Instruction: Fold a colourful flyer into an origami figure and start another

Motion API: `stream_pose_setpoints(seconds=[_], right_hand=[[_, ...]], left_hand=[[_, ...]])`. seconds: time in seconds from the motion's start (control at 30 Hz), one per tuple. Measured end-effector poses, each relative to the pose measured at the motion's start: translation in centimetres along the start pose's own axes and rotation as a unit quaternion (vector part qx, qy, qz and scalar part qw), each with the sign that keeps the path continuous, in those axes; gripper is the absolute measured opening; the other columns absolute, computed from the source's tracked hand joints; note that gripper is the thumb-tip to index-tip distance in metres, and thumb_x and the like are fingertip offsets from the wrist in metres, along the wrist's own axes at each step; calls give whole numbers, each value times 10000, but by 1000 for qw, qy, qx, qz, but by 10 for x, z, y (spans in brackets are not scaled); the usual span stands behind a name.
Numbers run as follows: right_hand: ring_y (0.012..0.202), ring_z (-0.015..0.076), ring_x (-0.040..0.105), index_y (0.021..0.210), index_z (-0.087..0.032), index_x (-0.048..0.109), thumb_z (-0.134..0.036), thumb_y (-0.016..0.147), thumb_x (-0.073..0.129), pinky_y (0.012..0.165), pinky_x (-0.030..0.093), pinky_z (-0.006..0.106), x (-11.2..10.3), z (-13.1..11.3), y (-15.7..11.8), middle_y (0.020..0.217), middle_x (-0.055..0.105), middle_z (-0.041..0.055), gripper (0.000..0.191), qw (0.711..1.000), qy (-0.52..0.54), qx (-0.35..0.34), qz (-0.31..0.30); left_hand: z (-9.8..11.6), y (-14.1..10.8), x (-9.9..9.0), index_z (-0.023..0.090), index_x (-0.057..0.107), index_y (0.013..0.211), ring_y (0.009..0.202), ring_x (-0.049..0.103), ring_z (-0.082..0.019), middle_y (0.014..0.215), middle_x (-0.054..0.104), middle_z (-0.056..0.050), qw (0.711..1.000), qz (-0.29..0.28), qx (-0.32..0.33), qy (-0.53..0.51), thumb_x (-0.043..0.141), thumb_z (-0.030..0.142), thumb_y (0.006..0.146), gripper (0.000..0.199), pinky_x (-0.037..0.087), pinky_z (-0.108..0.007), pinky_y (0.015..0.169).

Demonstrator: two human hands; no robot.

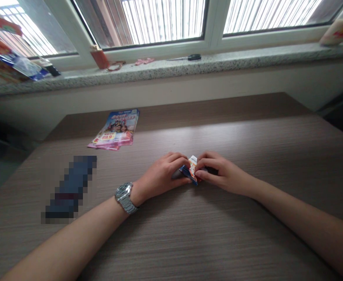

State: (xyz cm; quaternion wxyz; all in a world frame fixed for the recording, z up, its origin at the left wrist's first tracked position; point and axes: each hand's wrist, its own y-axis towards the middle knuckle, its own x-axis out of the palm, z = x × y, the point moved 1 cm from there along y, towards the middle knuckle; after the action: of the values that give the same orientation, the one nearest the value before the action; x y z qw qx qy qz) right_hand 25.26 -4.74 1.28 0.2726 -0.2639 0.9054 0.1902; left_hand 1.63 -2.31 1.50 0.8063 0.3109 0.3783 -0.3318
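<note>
Folded paper (192,168), small, blue with white and orange parts, at the middle of the table (174,242), between both hands. Clock is centered on the paper, 12 toward the window (162,23). Exact folds too small to tell.

Left hand (164,173) at 9 o'clock: thumb and fingers closed to a narrow gap, gripping the paper's left side, thumb low, fingers curled over the top. Right hand (222,175) at 3 o'clock: thumb and index nearly together, pinching the paper's right side, other fingers bent. Dark patch under each palm, can't tell if shadow or object.

Silver watch (126,198) on left wrist, 8 o'clock. Dark blue item (72,187) at 9 o'clock, well apart from the paper, pixelated, can't tell what it is. Stack of flyers (115,130) at 10 o'clock, flat on the table, edges fanned a bit.

Windowsill (160,71), speckled stone, runs across past the table's far edge. On it: screwdriver (189,57) at 12, dark handle pointing right; pink item (144,61) at 11; orange-red container (99,58) between 10 and 11; printed bags (9,58) at 10; whitish package (339,28) at 2, partly cut off by the frame.
</note>
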Motion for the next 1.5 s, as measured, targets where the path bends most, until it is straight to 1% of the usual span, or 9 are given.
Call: stream_pose_setpoints(seconds=[0.13,0.3,0.47,0.63,0.83,0.97,1.13,1.3,1.5], right_hand=[[998,183,581,928,-221,699,-319,992,624,915,435,330,1,-1,1,1017,626,39,139,1000,-12,5,4],[964,185,565,896,-213,660,-250,947,670,876,421,323,4,-5,2,959,639,25,64,999,-37,32,22],[871,165,553,860,-213,624,-199,901,710,801,414,299,5,-8,3,880,631,-4,96,998,-34,37,38],[902,174,581,892,-219,666,-230,912,723,814,440,305,4,-4,2,935,645,18,62,998,-43,13,36],[987,195,610,977,-235,700,-266,964,669,873,468,337,2,3,-2,1032,663,49,45,994,-83,-66,19],[984,205,612,1011,-235,698,-272,984,630,872,479,354,0,2,-3,1050,664,64,82,990,-116,-79,9],[969,207,608,975,-212,685,-258,984,618,858,492,354,-1,-1,-3,1048,660,77,82,987,-133,-88,8],[975,209,608,996,-215,697,-270,1012,576,851,502,353,-1,-3,-3,1060,671,80,133,981,-158,-108,-4],[1010,211,632,1153,-243,706,-262,1026,546,872,529,360,-5,-4,-6,1143,685,91,205,973,-181,-145,-13]], left_hand=[[0,0,0,209,613,1191,1125,593,-243,1202,638,-92,1000,-2,3,3,699,364,944,305,508,-399,985],[-1,0,0,212,616,1176,1132,593,-246,1220,631,-93,1000,-5,1,3,692,371,948,287,506,-397,992],[-1,0,1,212,617,1173,1120,593,-239,1217,632,-87,1000,-5,4,6,704,366,940,293,506,-393,988],[-1,0,1,220,626,1165,1126,599,-237,1218,639,-82,1000,1,5,1,717,353,931,284,505,-390,991],[0,1,0,223,628,1170,1122,603,-235,1202,642,-83,1000,-1,4,-6,691,360,950,267,505,-389,989],[0,1,0,223,624,1167,1131,597,-237,1208,640,-80,1000,-1,5,-6,701,365,943,276,500,-394,1000],[0,0,0,223,626,1158,1127,604,-237,1211,641,-83,1000,2,4,-4,707,355,938,269,505,-395,996],[0,0,0,228,621,1170,1124,601,-239,1217,636,-79,1000,1,5,-4,704,363,941,279,508,-398,994],[0,0,-1,226,625,1171,1126,601,-243,1214,635,-88,1000,2,10,-4,689,351,952,260,509,-403,990]])
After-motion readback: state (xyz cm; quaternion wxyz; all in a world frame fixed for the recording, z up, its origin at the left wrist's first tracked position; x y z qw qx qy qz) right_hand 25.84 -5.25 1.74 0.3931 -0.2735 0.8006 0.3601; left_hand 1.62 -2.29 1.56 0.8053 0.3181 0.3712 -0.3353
